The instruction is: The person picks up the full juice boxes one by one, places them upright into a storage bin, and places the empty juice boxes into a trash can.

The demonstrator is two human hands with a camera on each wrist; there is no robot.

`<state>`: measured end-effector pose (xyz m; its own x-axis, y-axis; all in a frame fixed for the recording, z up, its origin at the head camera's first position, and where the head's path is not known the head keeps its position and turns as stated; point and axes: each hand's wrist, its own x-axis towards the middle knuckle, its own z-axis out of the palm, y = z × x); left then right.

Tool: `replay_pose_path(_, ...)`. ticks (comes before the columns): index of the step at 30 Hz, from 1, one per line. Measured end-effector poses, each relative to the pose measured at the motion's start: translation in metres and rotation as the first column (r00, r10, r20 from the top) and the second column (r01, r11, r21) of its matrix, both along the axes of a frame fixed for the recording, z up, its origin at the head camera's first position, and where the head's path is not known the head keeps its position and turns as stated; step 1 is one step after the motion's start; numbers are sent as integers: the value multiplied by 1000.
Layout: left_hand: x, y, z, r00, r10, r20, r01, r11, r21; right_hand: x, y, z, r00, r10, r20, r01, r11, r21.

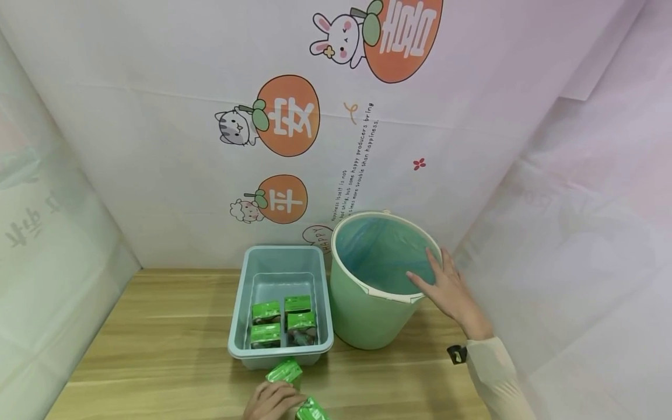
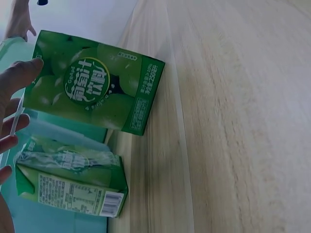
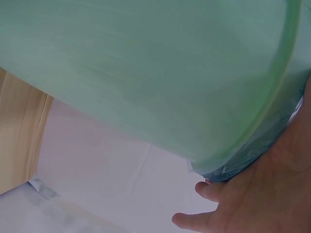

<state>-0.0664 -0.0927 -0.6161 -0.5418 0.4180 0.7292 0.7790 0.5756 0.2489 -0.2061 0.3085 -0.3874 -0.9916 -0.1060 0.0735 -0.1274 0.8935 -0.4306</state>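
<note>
My left hand [image 1: 272, 401] grips a green grape juice carton [image 2: 97, 82] by its top end, the thumb on the printed face. That carton tilts over the wooden tabletop. Beside it a second juice carton [image 2: 73, 177] with a plastic-wrapped straw stands just in front of a blue-grey basin [image 1: 280, 354]. Inside the basin are several more green cartons [image 1: 265, 334]. My right hand [image 1: 446, 291] rests at the right rim of a light green bin [image 1: 367, 321], its fingers spread and partly over the opening. Bluish plastic liner [image 3: 252, 153] shows under that hand.
The basin and bin stand side by side on the wooden table [image 1: 173, 338], near a white printed curtain [image 1: 173, 157] at the back. More white cloth [image 1: 567, 262] hangs on both sides. A small black object [image 1: 457, 354] sits by my right wrist.
</note>
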Motion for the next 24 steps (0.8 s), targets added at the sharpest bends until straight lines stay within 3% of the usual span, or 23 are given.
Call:
replay_pose_path(7, 3, 5, 0, 999, -26, 32, 27, 999, -24, 0, 0, -1, 1000, -5, -1, 5, 1000, -6)
replay_pose_path(16, -2, 13, -5, 998, -58, -10, 58, 998, 3, -1, 2, -2, 1000, -10, -8, 10, 1000, -10)
replay_pose_path(24, -16, 20, -11, 980, -120, -156, 121, 993, -3, -1, 1, -2, 1000, -15, -12, 15, 1000, -12)
